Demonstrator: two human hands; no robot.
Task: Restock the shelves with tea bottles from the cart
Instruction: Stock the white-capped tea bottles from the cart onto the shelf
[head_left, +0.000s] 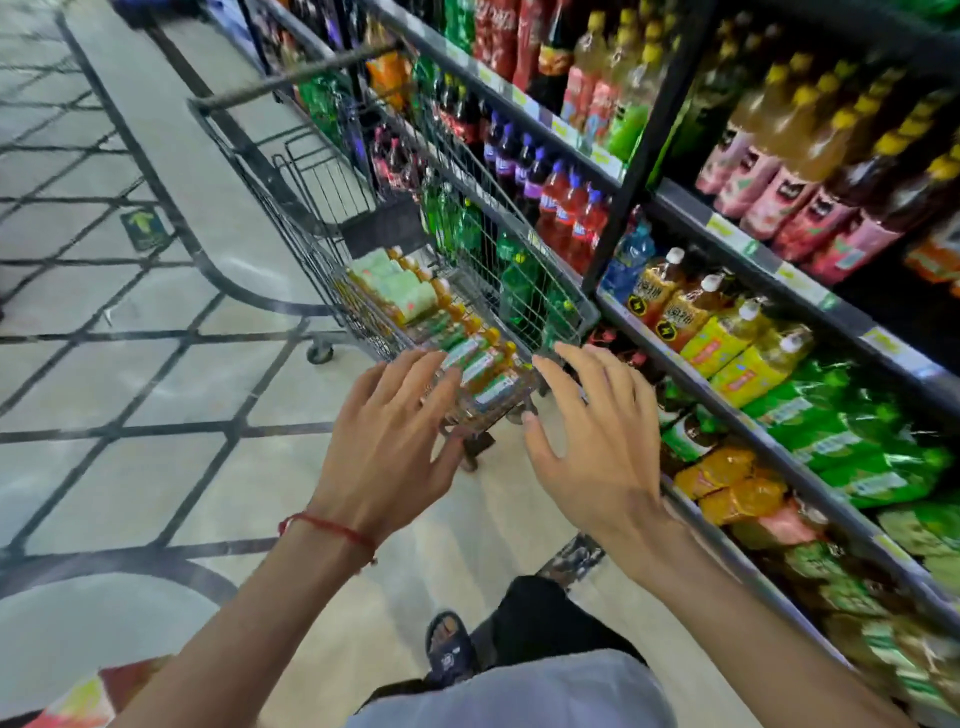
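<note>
1. Wire mesh of the cart (306, 244) partly screens the tea bottles (410, 296). Their labels are too blurred to read, and the nearest ones are hidden behind fingers.
2. Left hand (387, 441), with a red cord (332, 527) at the wrist, reaches forward palm down, fingers spread wide and holding nothing.
3. Tea bottles lie on their sides in the cart, just beyond the fingertips, between the hands.
4. Right hand (597, 441) reaches likewise, splayed and empty.
5. Shelves (727, 234) at right are smeared by blur.
</note>
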